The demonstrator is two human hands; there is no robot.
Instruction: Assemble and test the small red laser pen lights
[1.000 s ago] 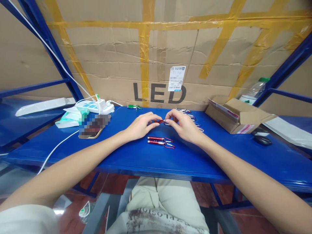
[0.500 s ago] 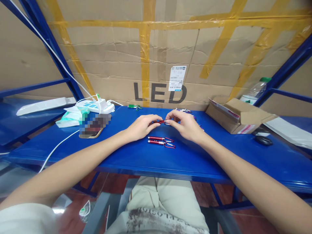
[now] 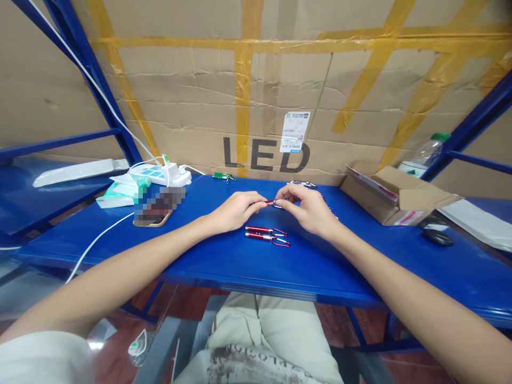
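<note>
Both of my hands pinch one small red penlight (image 3: pixel 271 202) just above the table, and fingers cover its ends. My left hand (image 3: pixel 237 210) has thumb and fingertips closed on its left end. On the clip side, my right hand (image 3: pixel 307 209) closes thumb and forefinger around it. Nearer to me lie two more red penlights (image 3: pixel 259 236) side by side, with carabiner clips pointing right. A green penlight (image 3: pixel 222 176) rests at the back edge. Behind my right hand are several others (image 3: pixel 303 184), partly hidden.
A phone (image 3: pixel 159 207), a power strip (image 3: pixel 158 173) with a white cable and a tissue pack (image 3: pixel 122 192) are on the left. On the right stand an open carton (image 3: pixel 386 194), a black mouse (image 3: pixel 437 237) and a plastic bottle (image 3: pixel 428 152). A cardboard wall closes off the back.
The view has shifted slightly, moving the scene a little right and down. My right fingertips have eased a bit away from my left ones, showing more of the penlight between them.
</note>
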